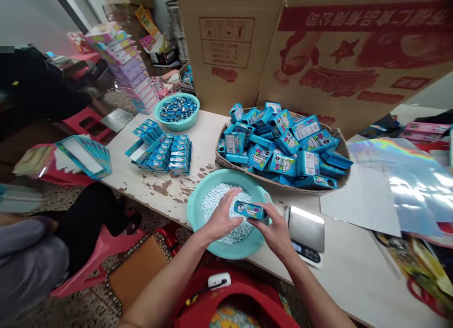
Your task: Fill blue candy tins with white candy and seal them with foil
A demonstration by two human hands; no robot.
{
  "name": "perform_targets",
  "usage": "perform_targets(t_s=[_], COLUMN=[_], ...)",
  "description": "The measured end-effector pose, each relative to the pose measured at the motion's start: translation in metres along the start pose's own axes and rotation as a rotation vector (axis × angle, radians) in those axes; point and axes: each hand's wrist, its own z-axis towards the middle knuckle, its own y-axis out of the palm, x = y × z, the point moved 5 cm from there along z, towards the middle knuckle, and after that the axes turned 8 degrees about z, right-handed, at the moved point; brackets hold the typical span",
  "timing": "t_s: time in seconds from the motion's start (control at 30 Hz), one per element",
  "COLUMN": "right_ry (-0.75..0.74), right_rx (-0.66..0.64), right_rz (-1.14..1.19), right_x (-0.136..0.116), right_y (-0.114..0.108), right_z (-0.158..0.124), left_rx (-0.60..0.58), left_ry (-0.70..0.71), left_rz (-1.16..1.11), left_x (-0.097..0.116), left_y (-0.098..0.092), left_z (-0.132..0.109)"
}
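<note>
My right hand grips a small blue candy box by its right end, printed side up. At the box's left end is my left hand, its thumb and fingers apart; whether they touch the box I cannot tell. Both hands are above a turquoise basin holding many small pale candies. Behind the basin, a low cardboard tray is heaped with similar blue boxes.
Right of the basin lies a digital scale, beside white paper. To the left stand rows of blue boxes and a bowl of small blue pieces. A big carton rises behind. Another person's leg shows at left.
</note>
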Motion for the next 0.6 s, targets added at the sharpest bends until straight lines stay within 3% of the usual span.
perform_targets(t_s=[0.07, 0.1, 0.17, 0.27, 0.37, 0.47, 0.6], right_ry=[0.044, 0.062, 0.084, 0.158, 0.356, 0.558, 0.776], right_rx=[-0.066, -0.056, 0.034, 0.239, 0.43, 0.53, 0.48], right_rz=[0.109, 0.143, 0.123, -0.008, -0.068, 0.024, 0.388], right_x=[0.005, 0.007, 0.012, 0.027, 0.056, 0.082, 0.095], right_y=[0.019, 0.023, 0.02, -0.005, -0.03, -0.03, 0.005], right_z=[0.0, -0.002, -0.009, -0.031, -0.062, -0.09, -0.103], left_rx=[-0.057, -0.024, 0.151, 0.472, 0.617, 0.607, 0.612], left_ry=[0.065, 0.046, -0.055, -0.264, -0.447, -0.477, -0.382], left_rz=[0.123, 0.172, 0.221, 0.234, 0.396, 0.538, 0.623], left_x=[0.011, 0.012, 0.004, -0.03, -0.067, -0.086, -0.084], left_y=[-0.01, -0.02, -0.052, -0.113, -0.16, -0.178, -0.172], left_z=[-0.003, -0.005, -0.012, -0.033, -0.051, -0.047, -0.013])
